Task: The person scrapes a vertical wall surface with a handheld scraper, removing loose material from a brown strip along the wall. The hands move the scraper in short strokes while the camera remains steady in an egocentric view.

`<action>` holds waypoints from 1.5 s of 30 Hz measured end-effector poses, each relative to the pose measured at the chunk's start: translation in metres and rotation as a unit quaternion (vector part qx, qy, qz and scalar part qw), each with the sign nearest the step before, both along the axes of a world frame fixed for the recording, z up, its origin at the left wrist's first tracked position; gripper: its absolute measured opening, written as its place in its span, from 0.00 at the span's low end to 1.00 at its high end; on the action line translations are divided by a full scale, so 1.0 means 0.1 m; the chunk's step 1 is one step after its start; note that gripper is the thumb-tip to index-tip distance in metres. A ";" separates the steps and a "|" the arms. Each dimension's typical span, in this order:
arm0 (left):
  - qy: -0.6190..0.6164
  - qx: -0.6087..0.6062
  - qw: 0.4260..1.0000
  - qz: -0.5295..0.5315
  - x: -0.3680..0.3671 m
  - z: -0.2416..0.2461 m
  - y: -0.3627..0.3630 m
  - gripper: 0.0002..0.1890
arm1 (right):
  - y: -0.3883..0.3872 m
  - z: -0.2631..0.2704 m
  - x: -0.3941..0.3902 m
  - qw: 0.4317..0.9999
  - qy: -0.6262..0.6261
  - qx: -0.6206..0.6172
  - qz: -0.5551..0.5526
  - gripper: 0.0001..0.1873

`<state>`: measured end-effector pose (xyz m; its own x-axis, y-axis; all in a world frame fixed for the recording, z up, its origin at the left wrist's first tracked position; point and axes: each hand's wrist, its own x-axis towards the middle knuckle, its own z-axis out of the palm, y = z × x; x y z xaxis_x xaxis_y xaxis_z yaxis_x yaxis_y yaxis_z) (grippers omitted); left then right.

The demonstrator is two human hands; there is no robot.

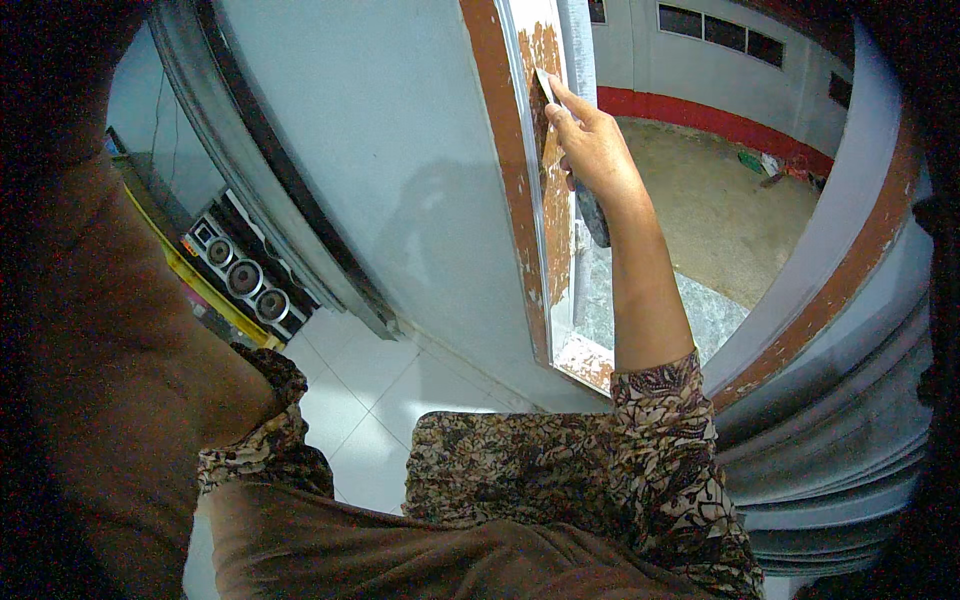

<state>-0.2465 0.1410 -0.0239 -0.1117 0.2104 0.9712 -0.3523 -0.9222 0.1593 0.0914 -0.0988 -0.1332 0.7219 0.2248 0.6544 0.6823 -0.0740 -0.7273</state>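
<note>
My right hand (596, 142) grips a scraper, probably a putty knife, with its index finger stretched along the metal blade (545, 86). Below the palm the dark handle (594, 217) sticks out. The blade's tip touches, or nearly touches, the inner face of a window or door frame (556, 255), where brown paint is flaked and patchy with white showing through. My left hand is out of view; a patterned left sleeve (259, 442) shows at lower left, and a blurred brown shape, seemingly my raised forearm, fills the picture's left side.
A pale blue wall (360, 135) adjoins the frame's brown trim (506, 180). White flakes lie on the sill (585, 360). Grey curtain cloth (832, 465) hangs at right. A speaker unit (244, 277) stands at left on white floor tiles (360, 405). Outside are concrete ground (697, 195) and a red-banded wall (675, 112).
</note>
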 end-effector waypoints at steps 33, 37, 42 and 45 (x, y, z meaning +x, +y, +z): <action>0.285 0.375 0.879 -0.076 1.94 -0.80 -1.37 0.17 | -0.40 0.14 0.04 0.991 0.072 0.113 -0.021 0.24; 0.317 0.541 0.769 0.125 2.49 -1.21 -1.30 0.21 | -0.43 0.13 0.05 0.991 0.072 0.116 -0.014 0.25; 0.280 0.558 0.730 0.278 3.01 -1.28 -1.28 0.21 | -0.31 0.05 0.17 0.993 0.058 0.102 -0.011 0.24; 0.359 0.563 0.644 0.374 3.16 -1.25 -1.32 0.25 | -0.24 0.03 0.22 0.996 0.032 0.075 -0.021 0.25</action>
<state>0.0696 0.0093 -0.1493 0.7896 -0.5240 0.3193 0.0496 -0.4642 -0.8843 0.1138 -0.1232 -0.1300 0.7694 0.0967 0.6314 0.6335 0.0115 -0.7737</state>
